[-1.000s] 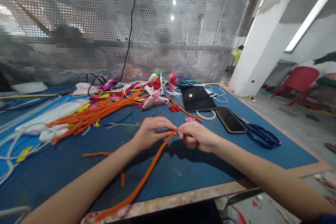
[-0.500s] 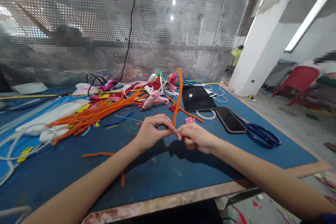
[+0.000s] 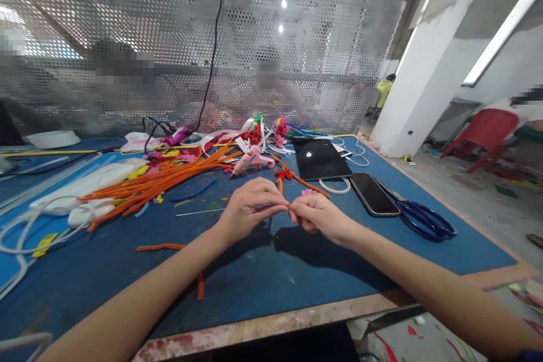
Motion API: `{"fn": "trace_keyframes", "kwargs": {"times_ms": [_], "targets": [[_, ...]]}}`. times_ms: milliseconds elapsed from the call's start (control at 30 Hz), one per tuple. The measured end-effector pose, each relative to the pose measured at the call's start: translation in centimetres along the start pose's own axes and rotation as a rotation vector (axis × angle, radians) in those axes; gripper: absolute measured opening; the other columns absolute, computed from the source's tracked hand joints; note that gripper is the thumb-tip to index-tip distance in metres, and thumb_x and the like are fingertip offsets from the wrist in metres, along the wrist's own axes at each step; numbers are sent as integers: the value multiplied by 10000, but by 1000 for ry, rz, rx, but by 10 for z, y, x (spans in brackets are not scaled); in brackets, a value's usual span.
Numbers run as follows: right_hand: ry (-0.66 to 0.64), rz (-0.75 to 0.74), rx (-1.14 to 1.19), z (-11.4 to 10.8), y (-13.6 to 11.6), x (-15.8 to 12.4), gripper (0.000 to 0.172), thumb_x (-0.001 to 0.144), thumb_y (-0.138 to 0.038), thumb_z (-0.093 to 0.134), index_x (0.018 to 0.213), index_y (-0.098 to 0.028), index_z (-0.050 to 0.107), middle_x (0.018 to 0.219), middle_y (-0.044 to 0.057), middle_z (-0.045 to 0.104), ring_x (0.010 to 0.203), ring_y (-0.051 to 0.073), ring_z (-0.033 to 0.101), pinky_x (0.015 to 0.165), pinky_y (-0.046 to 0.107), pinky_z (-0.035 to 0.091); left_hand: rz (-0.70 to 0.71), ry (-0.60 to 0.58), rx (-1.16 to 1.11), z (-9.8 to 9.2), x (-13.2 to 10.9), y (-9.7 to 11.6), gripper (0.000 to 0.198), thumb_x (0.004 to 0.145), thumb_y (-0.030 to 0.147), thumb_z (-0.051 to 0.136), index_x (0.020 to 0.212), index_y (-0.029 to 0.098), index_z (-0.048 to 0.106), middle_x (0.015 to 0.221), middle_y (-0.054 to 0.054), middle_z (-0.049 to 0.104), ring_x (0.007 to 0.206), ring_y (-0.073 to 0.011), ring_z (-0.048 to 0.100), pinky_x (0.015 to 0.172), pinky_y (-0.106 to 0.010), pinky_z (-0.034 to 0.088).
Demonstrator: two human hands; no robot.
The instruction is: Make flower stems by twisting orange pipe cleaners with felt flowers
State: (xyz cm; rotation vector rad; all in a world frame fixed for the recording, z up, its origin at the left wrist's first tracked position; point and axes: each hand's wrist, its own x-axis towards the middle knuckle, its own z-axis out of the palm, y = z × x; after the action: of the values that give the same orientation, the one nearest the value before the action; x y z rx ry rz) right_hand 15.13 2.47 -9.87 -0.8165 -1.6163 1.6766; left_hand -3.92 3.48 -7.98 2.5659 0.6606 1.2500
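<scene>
My left hand (image 3: pixel 253 202) and my right hand (image 3: pixel 319 214) meet above the blue table mat, thumbs and fingertips pinched together. Between them is an orange pipe cleaner (image 3: pixel 280 185), mostly hidden by the fingers; a short piece shows above the left fingertips and a bit of orange at the pinch. Just behind the hands lie a red fuzzy piece (image 3: pixel 284 174) and a pink one (image 3: pixel 309 192). A bundle of orange pipe cleaners (image 3: pixel 165 180) is spread to the left. Two cut orange pieces lie near my left forearm, one of them being a short strip (image 3: pixel 159 247).
A pink glue gun (image 3: pixel 253 159) lies behind my left hand. Right of centre are a black tablet-like panel (image 3: pixel 320 158), a white ring, a phone (image 3: pixel 374 194) and blue-handled scissors (image 3: pixel 426 219). A white power strip with cables sits left. A perforated metal screen (image 3: pixel 169 56) stands behind.
The orange pipe cleaner stood tall above my hands; now only a short piece shows above the fingers. My left fingers have straightened somewhat, and both hands remain together.
</scene>
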Motion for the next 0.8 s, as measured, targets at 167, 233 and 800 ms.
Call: {"fn": "trace_keyframes", "kwargs": {"times_ms": [167,233,800], "targets": [[-2,-38,-7,1,-4,-3,309,795,-404,501,621,-150,516,378,-102,285,338,29,195,364,182,121,-164,-18,-67,2,0,9,128,813,242,592,764,162,679,700,-27,665,663,-126,593,653,-229,453],[-3,-9,43,2,-6,-3,307,786,-409,505,617,-153,512,369,-105,280,331,28,180,357,180,116,-229,-35,-100,3,1,12,110,813,216,585,776,156,669,727,-25,666,674,-124,601,660,-223,459],[-71,130,231,5,-3,-3,244,738,-356,534,599,-160,494,325,-128,226,320,16,103,352,162,108,82,-18,11,2,-12,-2,127,837,187,557,891,218,669,827,-45,713,798,-150,650,751,-261,483]]}}
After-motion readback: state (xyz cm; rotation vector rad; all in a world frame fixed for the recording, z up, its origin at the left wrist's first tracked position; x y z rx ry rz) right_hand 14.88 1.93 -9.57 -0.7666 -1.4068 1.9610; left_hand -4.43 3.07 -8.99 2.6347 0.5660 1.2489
